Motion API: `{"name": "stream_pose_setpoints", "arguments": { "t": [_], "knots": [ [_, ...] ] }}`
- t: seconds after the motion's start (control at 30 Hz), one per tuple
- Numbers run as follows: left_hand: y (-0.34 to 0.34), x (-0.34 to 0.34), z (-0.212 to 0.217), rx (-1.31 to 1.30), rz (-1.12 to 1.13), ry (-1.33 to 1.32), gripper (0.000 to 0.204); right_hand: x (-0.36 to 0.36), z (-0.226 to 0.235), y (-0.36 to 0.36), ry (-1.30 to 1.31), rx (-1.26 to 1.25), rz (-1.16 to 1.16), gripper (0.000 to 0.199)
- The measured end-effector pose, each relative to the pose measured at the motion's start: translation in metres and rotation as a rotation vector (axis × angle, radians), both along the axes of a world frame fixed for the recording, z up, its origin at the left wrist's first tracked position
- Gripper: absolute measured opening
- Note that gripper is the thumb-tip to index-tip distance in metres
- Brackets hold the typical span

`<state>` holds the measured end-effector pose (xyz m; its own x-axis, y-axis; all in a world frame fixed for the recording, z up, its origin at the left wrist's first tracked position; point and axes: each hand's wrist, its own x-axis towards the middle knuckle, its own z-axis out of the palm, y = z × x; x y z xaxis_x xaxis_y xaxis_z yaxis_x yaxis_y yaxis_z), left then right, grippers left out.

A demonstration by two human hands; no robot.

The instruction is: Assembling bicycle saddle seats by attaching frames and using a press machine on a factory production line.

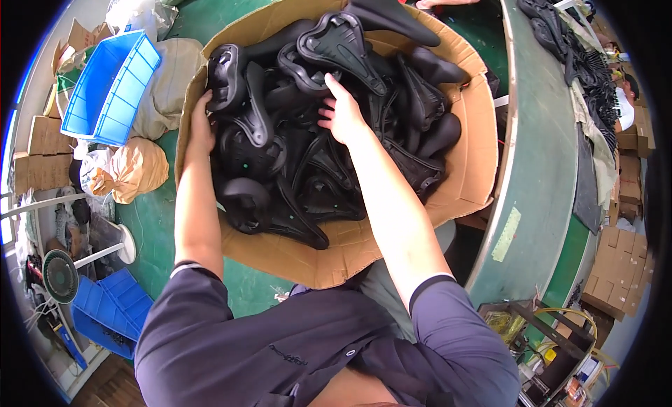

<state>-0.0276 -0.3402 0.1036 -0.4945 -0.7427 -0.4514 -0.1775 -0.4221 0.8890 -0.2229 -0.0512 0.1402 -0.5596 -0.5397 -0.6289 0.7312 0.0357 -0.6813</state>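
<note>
A large cardboard box [336, 256] in front of me is heaped with black bicycle saddles [343, 46], some showing their hollow undersides. My left hand [201, 125] reaches down along the box's left wall, fingers extended beside a saddle [225, 78] lying underside up; part of the hand is hidden, and I cannot tell whether it touches that saddle. Over the middle of the heap hovers my right hand [341, 114], its thumb and fingers spread with nothing between them. Closest to its thumb is a saddle [302, 69] with a curved rear edge.
Blue plastic crates [112, 85] stand at the left, near a tied tan sack [140, 170] and a small fan [60, 275]. Along the right runs a green-grey worktable [535, 169]. Stacked cartons [619, 270] sit beyond it, and another person [625, 106] is at the far right.
</note>
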Motion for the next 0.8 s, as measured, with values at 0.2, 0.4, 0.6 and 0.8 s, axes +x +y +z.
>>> {"name": "stream_pose_setpoints", "arguments": {
  "t": [0.2, 0.4, 0.6, 0.8],
  "knots": [
    [0.051, -0.011, 0.014, -0.120, -0.136, 0.213, 0.071, 0.022, -0.079, -0.028, -0.095, -0.243, -0.046, 0.096],
    [0.081, -0.037, 0.035, -0.320, -0.388, 0.195, 0.072, 0.070, -0.058, -0.020, -0.255, -0.536, 0.043, 0.056],
    [0.104, -0.088, 0.040, -0.351, -0.464, 0.160, 0.073, 0.044, -0.050, 0.012, -0.240, -0.718, -0.140, 0.072],
    [0.135, -0.089, 0.045, -0.503, -0.642, 0.034, 0.080, 0.044, -0.058, 0.048, -0.198, -0.663, -0.151, 0.055]
  ]
}}
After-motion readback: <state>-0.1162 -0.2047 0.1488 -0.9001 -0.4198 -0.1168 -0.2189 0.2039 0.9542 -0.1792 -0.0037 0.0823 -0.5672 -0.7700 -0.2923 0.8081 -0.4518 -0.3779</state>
